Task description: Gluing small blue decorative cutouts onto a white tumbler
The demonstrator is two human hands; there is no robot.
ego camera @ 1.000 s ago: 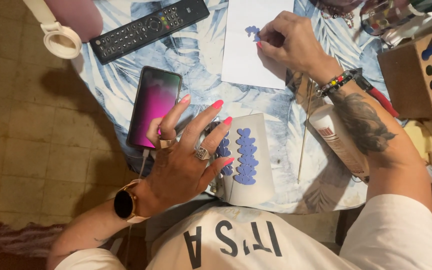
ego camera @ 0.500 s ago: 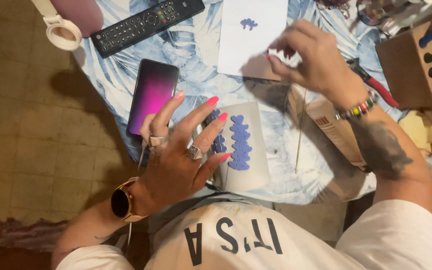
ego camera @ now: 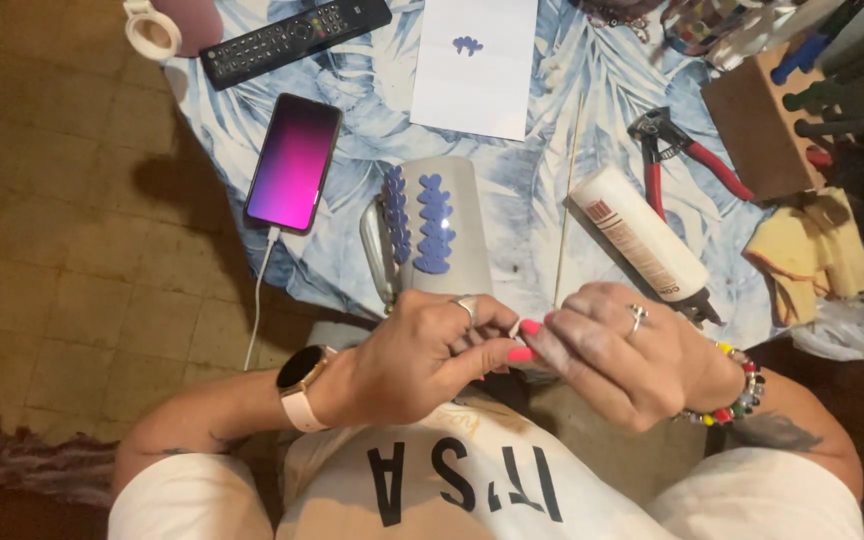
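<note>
My left hand [ego camera: 407, 360] and my right hand [ego camera: 622, 355] meet fingertip to fingertip just below the table's front edge, over my lap. Both are pinched, with the pink nails touching; anything small between them is hidden. A grey mug [ego camera: 442, 225] lies on its side on the leaf-print cloth just above my left hand. It carries two rows of blue butterfly-like shapes [ego camera: 434, 225]. Neither hand touches the mug. A white sheet [ego camera: 477, 85] farther back bears one blue shape [ego camera: 467, 44].
A lit phone [ego camera: 294, 162] on a cable lies left of the mug, a black remote [ego camera: 292, 38] and a tape roll [ego camera: 142, 25] behind it. On the right are a thin wooden stick [ego camera: 564, 200], a white tube [ego camera: 642, 235], red-handled pliers [ego camera: 677, 150], a wooden tool block [ego camera: 762, 120] and a yellow cloth [ego camera: 807, 255].
My left hand let go of the mug and drew back to my lap. My right hand left the white sheet and came down to meet it. The view tilted toward my body.
</note>
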